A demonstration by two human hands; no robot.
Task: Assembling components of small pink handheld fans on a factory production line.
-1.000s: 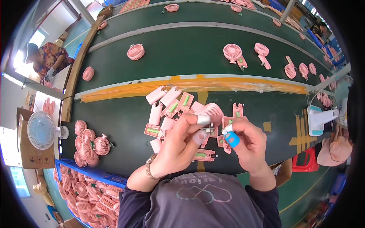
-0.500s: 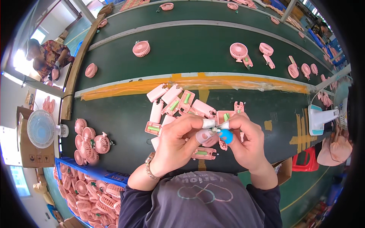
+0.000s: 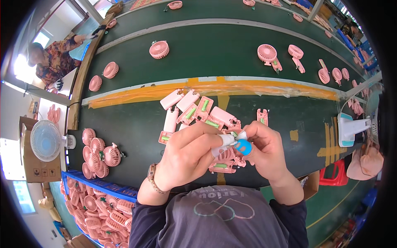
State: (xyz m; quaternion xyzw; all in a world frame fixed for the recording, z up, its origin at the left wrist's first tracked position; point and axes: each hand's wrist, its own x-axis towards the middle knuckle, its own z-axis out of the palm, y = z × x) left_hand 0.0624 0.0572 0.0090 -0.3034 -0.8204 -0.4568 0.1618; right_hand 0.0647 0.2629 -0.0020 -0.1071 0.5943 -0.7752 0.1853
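Note:
My left hand (image 3: 188, 146) and my right hand (image 3: 264, 151) meet over the dark table, thumbs and forefingers pinched together. White covers wrap several fingertips, and a blue one sits on my right thumb. A ribbed pink fan head (image 3: 226, 155) shows just under the fingers, seemingly held by my left hand. What my right fingers pinch at its edge is small and mostly hidden. Around and beyond my hands lie pink handle shells (image 3: 170, 120), several with a green strip inside. One separate shell (image 3: 262, 117) lies past my right hand.
Pink fan heads are piled at left (image 3: 97, 153), above a blue crate (image 3: 99, 188) full of more. Beyond a taped ledge (image 3: 206, 89), a green conveyor (image 3: 206, 49) carries fan parts. White desk fans stand left (image 3: 44, 142) and right (image 3: 351, 126). A co-worker (image 3: 58, 62) sits far left.
My hands have shifted slightly, and the fan head's ribs now show beneath them. Parts on the conveyor have moved right, with another fan head appearing at left. The co-worker has stretched out an arm.

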